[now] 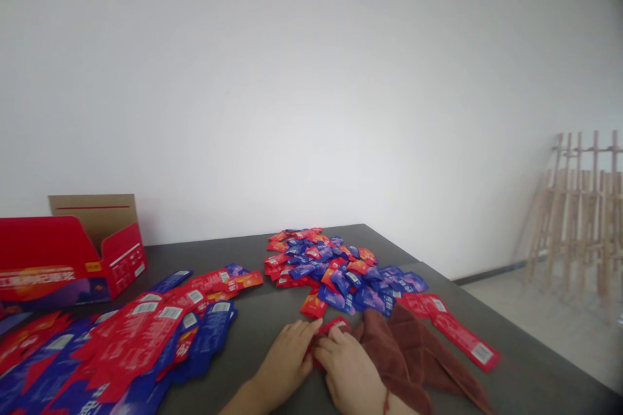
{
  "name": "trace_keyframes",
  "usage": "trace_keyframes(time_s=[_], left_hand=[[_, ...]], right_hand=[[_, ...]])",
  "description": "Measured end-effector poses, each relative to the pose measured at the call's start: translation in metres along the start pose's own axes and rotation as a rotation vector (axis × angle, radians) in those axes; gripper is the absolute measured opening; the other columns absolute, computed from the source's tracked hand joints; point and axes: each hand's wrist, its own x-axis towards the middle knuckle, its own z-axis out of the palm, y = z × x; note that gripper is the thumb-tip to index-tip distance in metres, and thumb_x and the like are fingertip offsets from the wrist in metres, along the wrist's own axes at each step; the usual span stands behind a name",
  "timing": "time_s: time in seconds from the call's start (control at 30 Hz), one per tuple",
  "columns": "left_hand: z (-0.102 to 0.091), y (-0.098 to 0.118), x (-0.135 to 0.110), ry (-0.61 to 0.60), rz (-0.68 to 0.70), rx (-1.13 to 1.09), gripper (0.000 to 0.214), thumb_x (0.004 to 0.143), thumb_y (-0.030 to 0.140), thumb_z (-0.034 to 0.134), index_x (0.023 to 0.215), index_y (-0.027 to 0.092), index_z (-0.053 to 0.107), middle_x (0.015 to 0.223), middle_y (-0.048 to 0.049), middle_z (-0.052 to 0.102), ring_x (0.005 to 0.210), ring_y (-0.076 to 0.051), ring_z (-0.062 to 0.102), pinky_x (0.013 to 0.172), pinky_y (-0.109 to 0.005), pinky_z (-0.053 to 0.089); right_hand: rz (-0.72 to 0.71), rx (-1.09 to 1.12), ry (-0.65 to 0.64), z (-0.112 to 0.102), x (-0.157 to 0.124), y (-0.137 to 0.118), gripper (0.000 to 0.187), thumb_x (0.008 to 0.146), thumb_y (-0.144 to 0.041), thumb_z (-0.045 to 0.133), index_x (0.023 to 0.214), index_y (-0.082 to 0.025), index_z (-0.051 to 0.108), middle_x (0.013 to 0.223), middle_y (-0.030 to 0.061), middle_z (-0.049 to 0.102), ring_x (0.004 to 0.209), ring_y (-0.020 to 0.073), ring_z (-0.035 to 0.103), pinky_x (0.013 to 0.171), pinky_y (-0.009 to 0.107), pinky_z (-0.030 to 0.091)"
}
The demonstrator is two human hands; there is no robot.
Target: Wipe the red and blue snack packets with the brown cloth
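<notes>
At the front middle of the table, my left hand (286, 358) and my right hand (349, 364) are close together with fingers bent. Both grip a small red packet (337, 323), largely hidden under the fingers. A bit of brown material shows between the hands. A crumpled brown cloth (392, 350) lies against my right hand and spreads to the right. Just beyond the hands is a heap of small red and blue packets (331, 269). Long red packet strips (464, 339) lie flat to the right of the cloth.
On the left, flat red and blue pouches (160, 324) lie in overlapping piles. Behind them stands an open red carton (121, 262) with its flap raised. The dark table (263, 321) meets a white wall at the back. Wooden easels (579, 214) stand on the floor at right.
</notes>
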Motion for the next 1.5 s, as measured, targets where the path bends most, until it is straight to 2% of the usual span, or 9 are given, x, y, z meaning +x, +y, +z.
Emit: trace_keyframes(time_s=[0.17, 0.37, 0.6, 0.73, 0.8, 1.0, 1.17, 1.27, 1.5], left_hand=[[-0.001, -0.001, 0.0, 0.001, 0.017, -0.001, 0.061, 0.077, 0.01, 0.044, 0.137, 0.02, 0.041, 0.128, -0.0077, 0.056, 0.115, -0.023, 0.05, 0.102, -0.038, 0.036], [-0.002, 0.0, 0.002, 0.011, 0.026, 0.014, 0.065, 0.076, 0.008, 0.045, 0.138, 0.023, 0.039, 0.127, -0.0058, 0.058, 0.115, -0.023, 0.051, 0.103, -0.039, 0.036], [0.003, -0.005, 0.001, 0.026, 0.047, 0.007, 0.063, 0.076, 0.008, 0.046, 0.137, 0.024, 0.041, 0.129, -0.0057, 0.057, 0.116, -0.023, 0.051, 0.103, -0.04, 0.037], [0.004, -0.008, -0.002, 0.04, 0.057, -0.011, 0.056, 0.081, 0.01, 0.046, 0.136, 0.025, 0.042, 0.127, -0.0056, 0.058, 0.115, -0.024, 0.052, 0.102, -0.041, 0.039], [0.0, -0.007, -0.003, 0.039, 0.056, -0.016, 0.052, 0.084, 0.013, 0.046, 0.134, 0.025, 0.045, 0.126, -0.0057, 0.059, 0.113, -0.024, 0.053, 0.101, -0.041, 0.039], [-0.009, 0.013, 0.005, 0.041, -0.028, -0.044, 0.039, 0.083, 0.016, 0.05, 0.12, 0.025, 0.058, 0.131, -0.0051, 0.056, 0.12, -0.024, 0.049, 0.105, -0.04, 0.036], [0.006, 0.041, 0.034, -0.084, 0.005, -0.032, 0.054, 0.08, 0.03, 0.065, 0.131, 0.023, 0.049, 0.141, -0.0066, 0.045, 0.127, -0.026, 0.042, 0.107, -0.038, 0.033], [0.014, 0.05, 0.043, -0.097, 0.038, 0.079, 0.05, 0.084, 0.024, 0.059, 0.132, 0.026, 0.047, 0.139, -0.0044, 0.047, 0.124, -0.025, 0.043, 0.106, -0.039, 0.032], [-0.005, 0.02, 0.002, -0.083, -0.157, 0.276, 0.057, 0.079, 0.006, 0.044, 0.131, 0.029, 0.05, 0.134, -0.0025, 0.052, 0.121, -0.024, 0.045, 0.101, -0.038, 0.037]], right_hand=[[-0.03, 0.102, 0.011, -0.006, -0.016, 0.009, 0.045, 0.072, -0.008, 0.044, 0.108, -0.025, 0.065, 0.115, -0.0004, 0.066, 0.106, 0.0212, 0.048, 0.094, 0.031, 0.034], [0.151, -0.016, 0.105, -0.015, -0.023, 0.047, 0.059, 0.067, -0.004, 0.041, 0.12, -0.021, 0.061, 0.122, 0.0014, 0.062, 0.107, 0.0217, 0.048, 0.096, 0.031, 0.034], [0.058, 0.022, 0.07, -0.009, 0.007, 0.022, 0.037, 0.076, -0.009, 0.042, 0.099, -0.02, 0.069, 0.103, 0.0045, 0.069, 0.1, 0.0231, 0.051, 0.092, 0.032, 0.035], [-0.089, 0.254, 0.057, -0.011, -0.002, 0.017, 0.044, 0.068, -0.005, 0.042, 0.095, -0.026, 0.07, 0.098, -0.0026, 0.071, 0.093, 0.0172, 0.055, 0.09, 0.026, 0.036], [-0.063, 0.322, 0.068, -0.014, -0.007, 0.027, 0.047, 0.066, -0.004, 0.04, 0.092, -0.027, 0.071, 0.093, -0.0041, 0.071, 0.091, 0.0156, 0.056, 0.088, 0.025, 0.037], [0.306, 0.212, 0.184, -0.014, -0.002, 0.074, 0.041, 0.07, -0.006, 0.043, 0.096, -0.021, 0.072, 0.099, 0.0033, 0.071, 0.099, 0.0204, 0.056, 0.088, 0.028, 0.039], [0.273, 0.246, 0.173, -0.008, 0.0, 0.085, 0.042, 0.072, -0.008, 0.044, 0.102, -0.021, 0.07, 0.103, 0.003, 0.07, 0.101, 0.0201, 0.056, 0.091, 0.028, 0.038], [0.266, 0.269, 0.18, -0.006, -0.001, 0.086, 0.043, 0.072, -0.008, 0.044, 0.104, -0.021, 0.069, 0.103, 0.0031, 0.07, 0.1, 0.0199, 0.056, 0.09, 0.028, 0.038], [0.205, 0.269, 0.144, -0.008, -0.002, 0.082, 0.041, 0.071, -0.008, 0.046, 0.101, -0.023, 0.07, 0.103, 0.0024, 0.07, 0.098, 0.0196, 0.058, 0.095, 0.03, 0.035]])
